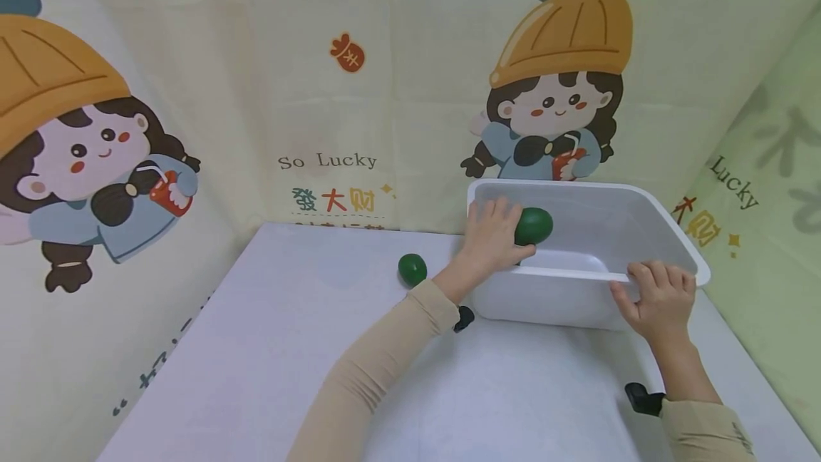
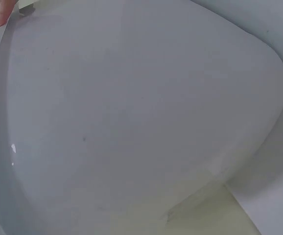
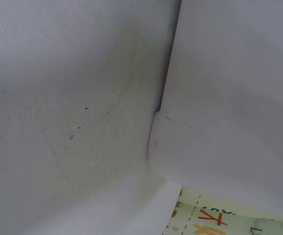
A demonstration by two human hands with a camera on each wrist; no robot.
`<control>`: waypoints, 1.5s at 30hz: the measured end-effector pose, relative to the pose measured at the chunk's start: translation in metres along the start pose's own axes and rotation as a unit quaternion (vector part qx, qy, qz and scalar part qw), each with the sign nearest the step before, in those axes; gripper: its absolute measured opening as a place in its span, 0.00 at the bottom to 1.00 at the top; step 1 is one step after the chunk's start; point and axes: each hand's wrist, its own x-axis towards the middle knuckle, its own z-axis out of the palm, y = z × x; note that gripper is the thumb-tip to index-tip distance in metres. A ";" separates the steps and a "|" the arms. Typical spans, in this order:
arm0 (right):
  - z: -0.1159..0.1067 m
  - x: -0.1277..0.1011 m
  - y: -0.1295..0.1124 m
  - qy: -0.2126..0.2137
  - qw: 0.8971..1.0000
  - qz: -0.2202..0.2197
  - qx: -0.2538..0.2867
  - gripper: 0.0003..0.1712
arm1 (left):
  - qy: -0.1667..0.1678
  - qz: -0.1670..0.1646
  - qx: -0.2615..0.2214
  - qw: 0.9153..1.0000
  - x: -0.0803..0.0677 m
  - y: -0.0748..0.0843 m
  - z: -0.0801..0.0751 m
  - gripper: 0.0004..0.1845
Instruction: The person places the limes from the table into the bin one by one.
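Right of centre in the head view, the left hand (image 1: 490, 237) curls its fingers round a dark green egg-shaped object (image 1: 534, 226) just above the white plastic bin's (image 1: 667, 216) left edge. The right hand (image 1: 657, 298) grips the bin's near rim. A second green egg-shaped object (image 1: 412, 269) lies on the white table (image 1: 269, 348), whose lower left is open.

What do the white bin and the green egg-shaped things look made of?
Bin: likely plastic, smooth, faint sheen, thin rolled rim. Egg in the left hand: smooth, hard-looking, slightly glossy, maybe plastic or painted wood. Egg on the table: looks the same.
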 end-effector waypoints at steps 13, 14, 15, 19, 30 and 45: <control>0.000 0.000 0.002 -0.024 1.000 0.006 -0.007 0.36 | -0.024 0.018 0.027 0.999 0.005 0.008 0.001 0.39; 0.000 0.000 0.002 -0.026 1.000 0.006 -0.008 0.36 | -0.023 0.020 0.028 0.999 0.005 0.008 0.001 0.39; 0.000 0.000 0.002 -0.028 1.000 0.006 -0.009 0.36 | -0.023 0.022 0.030 0.999 0.005 0.009 0.001 0.39; 0.001 -0.001 0.003 -0.028 1.000 0.006 -0.009 0.36 | -0.017 0.027 0.028 0.999 0.004 0.011 0.002 0.37; 0.000 -0.004 0.003 -0.026 1.000 0.005 -0.007 0.36 | -0.016 0.030 0.023 0.999 0.002 0.016 0.002 0.36; -0.002 -0.004 0.004 -0.039 0.999 0.003 -0.015 0.36 | -0.017 0.034 0.015 0.999 0.002 0.013 0.003 0.38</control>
